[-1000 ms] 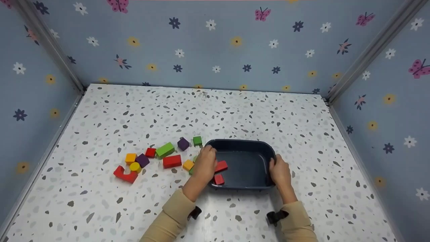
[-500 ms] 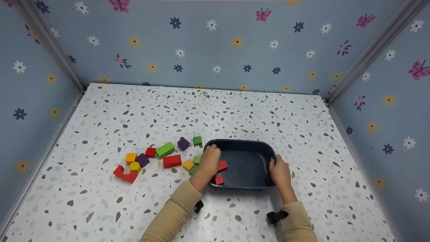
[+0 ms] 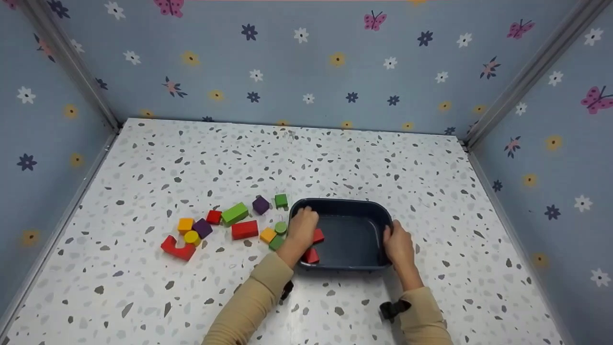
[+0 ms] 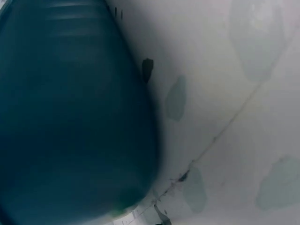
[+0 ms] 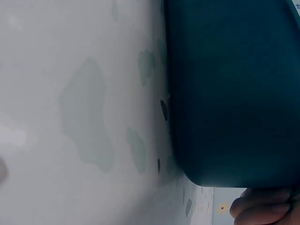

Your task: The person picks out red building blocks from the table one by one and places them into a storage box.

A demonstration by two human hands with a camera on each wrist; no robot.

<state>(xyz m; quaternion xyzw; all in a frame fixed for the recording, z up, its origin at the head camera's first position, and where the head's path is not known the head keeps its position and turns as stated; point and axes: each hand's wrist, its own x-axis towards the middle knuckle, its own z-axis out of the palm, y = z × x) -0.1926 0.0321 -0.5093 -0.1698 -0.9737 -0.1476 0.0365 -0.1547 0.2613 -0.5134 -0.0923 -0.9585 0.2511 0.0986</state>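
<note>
A dark blue tub (image 3: pixel 352 239) stands on the speckled table. My right hand (image 3: pixel 400 242) grips its right wall, thumb over the rim and fingers on the outside; in the right wrist view those fingers (image 5: pixel 260 206) lie against the tub's outer wall (image 5: pixel 229 93). My left hand (image 3: pixel 302 229) is over the left part of the tub, inside its left rim. Its fingertips are hidden, so I cannot tell whether it holds anything. Close beside that hand in the tub are two red blocks (image 3: pixel 311 255). The left wrist view shows mostly the tub's outer wall (image 4: pixel 75 117).
Left of the tub lie loose blocks: a green cylinder (image 3: pixel 280 227), a yellow block (image 3: pixel 267 235), a long red block (image 3: pixel 244 230), a long green block (image 3: pixel 234 214), a purple block (image 3: pixel 261 205), a red arch (image 3: pixel 177 248) and several more. Patterned blue panels (image 3: pixel 306 62) enclose the table.
My left hand has shifted right, further over the tub, uncovering the green cylinder and a green block outside it. The right hand and the tub have stayed in place.
</note>
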